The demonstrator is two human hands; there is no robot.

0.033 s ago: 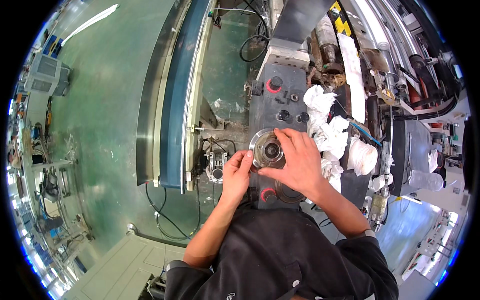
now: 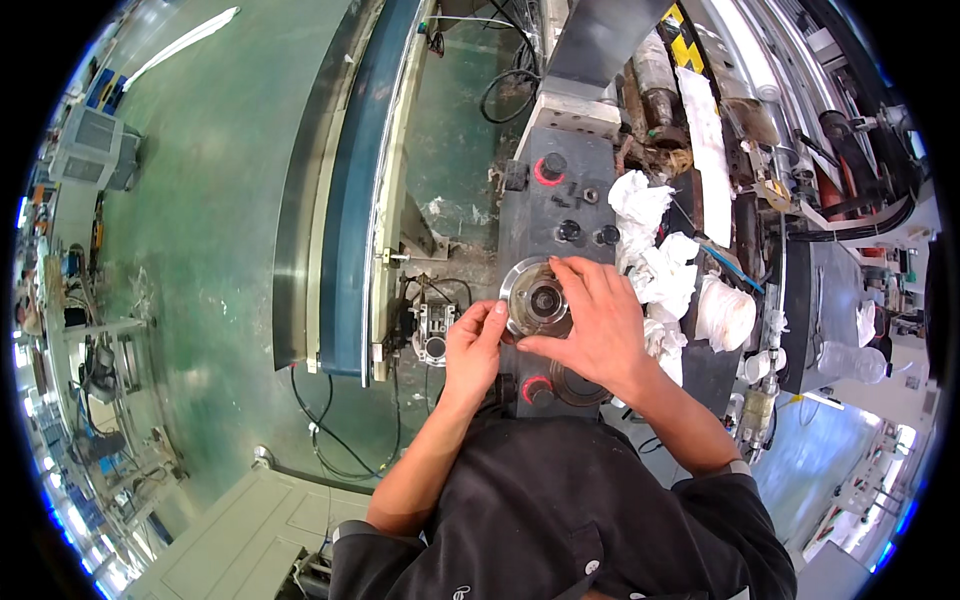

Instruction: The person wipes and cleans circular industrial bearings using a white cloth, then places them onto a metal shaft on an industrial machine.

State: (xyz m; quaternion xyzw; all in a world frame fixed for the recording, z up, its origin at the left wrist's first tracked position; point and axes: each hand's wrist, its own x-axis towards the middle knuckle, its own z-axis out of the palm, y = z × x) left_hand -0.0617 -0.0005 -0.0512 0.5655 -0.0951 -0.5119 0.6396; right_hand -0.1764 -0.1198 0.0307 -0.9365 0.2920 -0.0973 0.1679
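A round metal flange (image 2: 522,283), with a bright outer ring and a dark hub at its centre, is between my two hands above a dark grey machine block (image 2: 550,215). My left hand (image 2: 473,350) pinches its left edge, thumb on top and fingers curled beneath. Across the right side reaches my right hand (image 2: 608,325), its fingertips at the far rim and its thumb at the near rim. Whether the flange rests on the block cannot be seen. Partly under my right hand, another round metal part (image 2: 580,388) sits in the block near my body.
Black knobs with red rings (image 2: 549,168) stand up from the block. Crumpled white cloths (image 2: 665,270) and a white roll (image 2: 724,312) lie to the right. A long blue conveyor belt (image 2: 350,220) runs at the left, with black cables (image 2: 345,450) on the green floor.
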